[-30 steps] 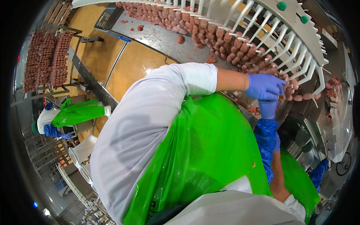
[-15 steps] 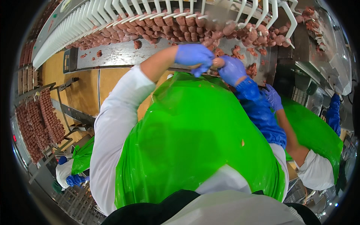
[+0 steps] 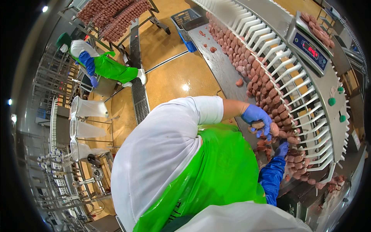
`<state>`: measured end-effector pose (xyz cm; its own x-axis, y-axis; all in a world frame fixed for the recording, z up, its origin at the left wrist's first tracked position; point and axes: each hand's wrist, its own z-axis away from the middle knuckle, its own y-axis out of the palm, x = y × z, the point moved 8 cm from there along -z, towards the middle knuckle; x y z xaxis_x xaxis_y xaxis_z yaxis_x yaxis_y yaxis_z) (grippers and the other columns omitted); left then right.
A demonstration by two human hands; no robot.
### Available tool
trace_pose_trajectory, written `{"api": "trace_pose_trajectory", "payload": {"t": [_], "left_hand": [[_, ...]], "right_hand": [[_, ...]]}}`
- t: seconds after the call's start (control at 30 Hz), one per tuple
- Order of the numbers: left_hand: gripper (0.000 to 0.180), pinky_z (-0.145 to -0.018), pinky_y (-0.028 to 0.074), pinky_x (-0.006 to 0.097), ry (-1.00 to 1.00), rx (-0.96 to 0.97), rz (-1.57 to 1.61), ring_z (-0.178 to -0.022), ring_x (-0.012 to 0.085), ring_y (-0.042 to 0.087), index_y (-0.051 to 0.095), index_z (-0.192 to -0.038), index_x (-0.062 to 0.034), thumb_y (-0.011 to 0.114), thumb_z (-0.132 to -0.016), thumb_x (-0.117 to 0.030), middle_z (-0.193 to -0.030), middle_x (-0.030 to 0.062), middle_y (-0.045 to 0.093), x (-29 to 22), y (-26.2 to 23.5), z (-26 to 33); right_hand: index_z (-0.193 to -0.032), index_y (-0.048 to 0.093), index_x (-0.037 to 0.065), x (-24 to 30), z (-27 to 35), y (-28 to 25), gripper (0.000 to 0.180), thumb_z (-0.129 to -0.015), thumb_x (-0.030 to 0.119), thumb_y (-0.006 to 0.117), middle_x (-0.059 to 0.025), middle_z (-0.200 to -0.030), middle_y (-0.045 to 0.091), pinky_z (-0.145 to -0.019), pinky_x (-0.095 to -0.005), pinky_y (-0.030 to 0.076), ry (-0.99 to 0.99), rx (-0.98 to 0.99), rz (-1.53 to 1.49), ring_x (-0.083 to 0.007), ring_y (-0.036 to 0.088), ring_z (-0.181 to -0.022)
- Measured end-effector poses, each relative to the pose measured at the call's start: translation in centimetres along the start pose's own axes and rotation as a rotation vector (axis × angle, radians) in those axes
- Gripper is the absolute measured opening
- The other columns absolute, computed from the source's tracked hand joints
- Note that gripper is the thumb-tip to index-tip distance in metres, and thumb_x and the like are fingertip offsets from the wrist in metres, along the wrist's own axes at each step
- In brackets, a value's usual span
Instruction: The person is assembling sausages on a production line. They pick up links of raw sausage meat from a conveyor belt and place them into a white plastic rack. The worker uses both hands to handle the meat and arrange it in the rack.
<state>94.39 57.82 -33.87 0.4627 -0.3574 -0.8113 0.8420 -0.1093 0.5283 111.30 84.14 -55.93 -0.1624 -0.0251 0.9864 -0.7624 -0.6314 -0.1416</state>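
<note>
My left hand [image 3: 258, 118], in a purple glove, is closed round pinkish sausage links; one link [image 3: 274, 129] sticks out past its fingers toward the rack. My right hand [image 3: 282, 149], purple-gloved below a blue sleeve cover, is just nearer to me, up against the linked sausages on the rack. Its fingertips are hidden among them, so their grip does not show. Rows of sausages [image 3: 261, 75] hang along the white prongs [image 3: 305, 110] of a long rack. Under my hands lie reddish meat scraps [image 3: 264, 149] on the metal table [image 3: 222, 63].
A digital scale [image 3: 309, 48] bearing sausages stands beyond the rack. Blue crates [image 3: 185, 19] are at the table's far end. To the left, a person [image 3: 96, 63] in a green apron stands near a trolley hung with sausages [image 3: 116, 17]. White tubs [image 3: 88, 129] stand farther left.
The view has swung left, bringing the scale and the person into fuller sight. My hands, earlier close together on a link over the table's edge, are now beside the rack's sausages.
</note>
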Motion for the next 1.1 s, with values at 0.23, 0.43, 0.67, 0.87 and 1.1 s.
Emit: {"api": "trace_pose_trajectory", "payload": {"t": [0.23, 0.43, 0.67, 0.87, 1.1], "left_hand": [[0.029, -0.057, 0.050, 0.034, -0.667, 0.163, -0.988, -0.069, 0.0196, 0.066, 0.072, -0.098, -0.0056, 0.058, -0.085, -0.027, -0.093, 0.0105, 0.071, 3.1, -0.7, 2.4], [0.032, -0.071, 0.052, 0.044, -0.934, 0.095, -1.484, -0.075, 0.0294, 0.067, 0.072, -0.099, -0.0060, 0.058, -0.084, -0.031, -0.092, 0.0141, 0.071, 7.0, -8.1, 1.7], [0.045, -0.081, 0.051, 0.044, -0.251, 0.025, -1.405, -0.092, 0.0308, 0.066, 0.068, -0.110, -0.0092, 0.057, -0.083, -0.044, -0.105, 0.0177, 0.069, 3.8, -0.1, -10.1], [0.052, -0.077, 0.052, 0.039, -0.445, 0.099, -1.335, -0.087, 0.0282, 0.067, 0.071, -0.107, -0.0122, 0.055, -0.086, -0.057, -0.097, 0.0149, 0.071, 3.1, 3.6, -10.1], [0.052, -0.073, 0.054, 0.038, -0.099, -0.108, -1.488, -0.080, 0.0311, 0.068, 0.063, -0.119, -0.0108, 0.058, -0.088, -0.053, -0.108, 0.0175, 0.067, 4.7, 1.1, -7.3]], "right_hand": [[-0.120, 0.057, 0.001, 0.6, 1.2, 4.0, 0.029, -0.098, 0.021, 0.053, -0.0033, -0.097, 0.059, -0.068, -0.0306, 0.049, 0.074, 0.279, -0.033, -0.0148, 0.057, -0.078], [-0.116, 0.058, 0.002, 0.8, 4.4, 7.1, 0.027, -0.098, 0.020, 0.053, -0.0012, -0.092, 0.058, -0.064, -0.0295, 0.048, 0.320, 0.574, -0.341, -0.0133, 0.055, -0.071], [-0.102, 0.057, 0.002, 11.8, 8.9, 9.0, 0.024, -0.099, 0.026, 0.052, -0.0079, -0.084, 0.062, -0.071, -0.0361, 0.052, 0.056, 0.484, 0.232, -0.0166, 0.061, -0.078], [-0.130, 0.057, 0.006, 5.6, 14.3, 6.4, 0.043, -0.101, 0.036, 0.048, -0.0036, -0.093, 0.057, -0.078, -0.0305, 0.048, 0.461, 0.758, -0.085, -0.0156, 0.056, -0.084], [-0.128, 0.050, -0.004, 12.9, 11.8, 12.3, 0.044, -0.093, 0.023, 0.050, -0.0184, -0.125, 0.058, -0.106, -0.0366, 0.042, 0.391, 0.649, -1.435, -0.0277, 0.057, -0.116]]}}
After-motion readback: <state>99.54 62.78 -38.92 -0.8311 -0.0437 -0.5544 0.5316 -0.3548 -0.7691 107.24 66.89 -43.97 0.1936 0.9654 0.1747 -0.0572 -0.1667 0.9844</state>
